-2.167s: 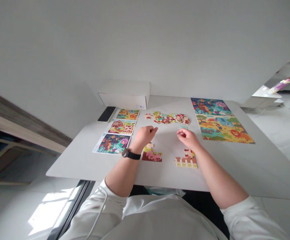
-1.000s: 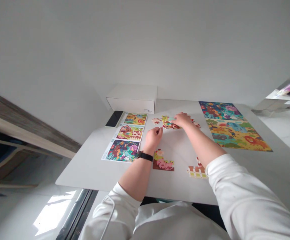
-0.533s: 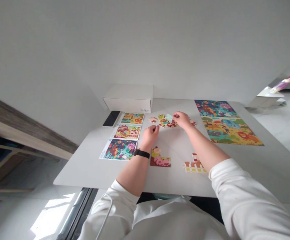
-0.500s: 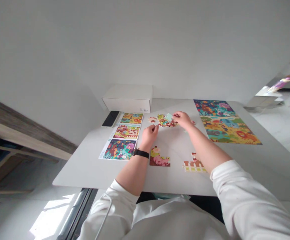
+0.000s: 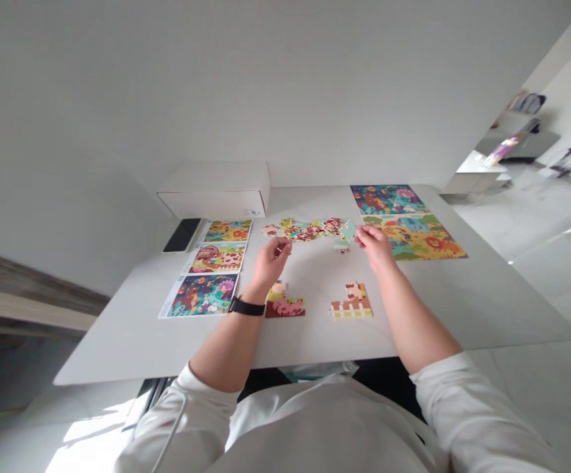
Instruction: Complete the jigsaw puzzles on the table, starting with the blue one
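My right hand [image 5: 374,246] pinches a pale green puzzle piece [image 5: 348,230] at the right end of a pile of puzzle pieces [image 5: 309,230]. Just below that piece lies another pale green piece [image 5: 342,247]. My left hand [image 5: 271,259], with a black band on the wrist, is closed near the pile's lower left; no piece shows at its fingertips. Nearer me are two joined sections: a pink pig section [image 5: 286,306], partly behind my left wrist, and a white fence section [image 5: 351,309] left of my right forearm.
Picture sheets [image 5: 216,258] lie at the left beside a dark phone [image 5: 182,235]. A white box [image 5: 216,190] stands behind them against the wall. On the right lie a dark blue completed picture [image 5: 388,199] and a yellow lion one [image 5: 418,236]. The table [image 5: 315,345] ends close to my body.
My right hand has drawn the pale green piece rightward from the pile. My left hand stays closed near the pile. The view has turned right, bringing the whole fence section into sight.
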A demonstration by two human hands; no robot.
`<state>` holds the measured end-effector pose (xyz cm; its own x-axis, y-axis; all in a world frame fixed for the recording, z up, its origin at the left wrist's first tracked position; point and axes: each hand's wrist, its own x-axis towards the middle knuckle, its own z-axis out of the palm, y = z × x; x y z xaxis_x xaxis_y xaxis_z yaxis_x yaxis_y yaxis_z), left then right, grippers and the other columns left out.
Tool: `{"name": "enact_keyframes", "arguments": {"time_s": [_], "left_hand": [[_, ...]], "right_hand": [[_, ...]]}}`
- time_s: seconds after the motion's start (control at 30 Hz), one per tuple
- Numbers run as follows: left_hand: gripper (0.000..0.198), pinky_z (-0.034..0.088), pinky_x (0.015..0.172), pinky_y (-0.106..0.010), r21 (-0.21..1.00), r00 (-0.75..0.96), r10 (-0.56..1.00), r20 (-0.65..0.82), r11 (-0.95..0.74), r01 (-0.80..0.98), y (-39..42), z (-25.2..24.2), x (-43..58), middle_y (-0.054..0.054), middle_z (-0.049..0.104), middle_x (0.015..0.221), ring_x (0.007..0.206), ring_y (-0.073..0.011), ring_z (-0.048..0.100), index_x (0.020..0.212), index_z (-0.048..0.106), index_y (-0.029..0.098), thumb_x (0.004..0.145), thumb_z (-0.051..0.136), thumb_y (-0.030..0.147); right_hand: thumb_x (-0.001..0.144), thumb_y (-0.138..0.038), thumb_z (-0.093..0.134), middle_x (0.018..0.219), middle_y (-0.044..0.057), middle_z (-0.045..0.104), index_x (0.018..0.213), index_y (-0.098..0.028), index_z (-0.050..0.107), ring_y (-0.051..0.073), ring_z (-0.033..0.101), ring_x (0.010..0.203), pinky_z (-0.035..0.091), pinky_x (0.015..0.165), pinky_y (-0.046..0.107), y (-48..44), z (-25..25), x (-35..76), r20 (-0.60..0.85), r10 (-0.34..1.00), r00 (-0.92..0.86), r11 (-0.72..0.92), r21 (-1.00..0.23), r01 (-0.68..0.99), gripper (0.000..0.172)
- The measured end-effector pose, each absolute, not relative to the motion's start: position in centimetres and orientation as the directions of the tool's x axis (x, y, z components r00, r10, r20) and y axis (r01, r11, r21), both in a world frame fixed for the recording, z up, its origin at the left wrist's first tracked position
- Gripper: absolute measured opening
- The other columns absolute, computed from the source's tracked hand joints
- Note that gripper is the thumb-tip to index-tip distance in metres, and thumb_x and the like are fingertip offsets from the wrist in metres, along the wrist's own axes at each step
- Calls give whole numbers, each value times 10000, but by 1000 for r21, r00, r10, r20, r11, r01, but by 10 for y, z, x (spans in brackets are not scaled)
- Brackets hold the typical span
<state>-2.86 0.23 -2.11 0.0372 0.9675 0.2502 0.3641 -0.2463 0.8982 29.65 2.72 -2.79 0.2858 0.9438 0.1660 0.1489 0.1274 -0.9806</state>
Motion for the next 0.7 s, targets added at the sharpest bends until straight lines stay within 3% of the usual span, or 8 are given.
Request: {"name": "enact_keyframes", "arguments": {"time_s": [0.3,0.43,0.53,0.7], "left_hand": [[241,425,534,-227,958,85,986,143,-159,240,-4,13,8,-28,665,831,641,-120,551,980,689,183,882,716,403],[254,466,601,-247,951,122,986,113,-142,274,5,12,34,-61,741,988,692,-119,581,1032,728,173,839,771,332],[267,475,683,-271,930,141,981,131,-171,326,10,-2,44,-57,763,944,701,-126,584,1035,757,169,795,807,274],[293,476,729,-269,970,66,988,139,-149,190,10,-23,40,-44,748,885,741,-137,614,1082,760,164,804,771,254]], "right_hand": [[822,-607,708,927,41,787,1093,-220,786,207,706,826,572,778,341,26,-36,278,204,971,123,170,-955,243,478],[848,-525,697,925,30,799,1087,-229,810,199,688,793,559,795,339,20,-32,271,220,974,58,191,-929,317,398],[853,-505,689,873,25,787,1076,-236,813,200,669,754,547,766,332,17,-29,267,214,976,25,193,-919,344,371],[858,-498,692,887,29,785,1051,-245,788,199,690,774,558,793,333,13,-29,258,226,974,-16,220,-926,307,332]]}}
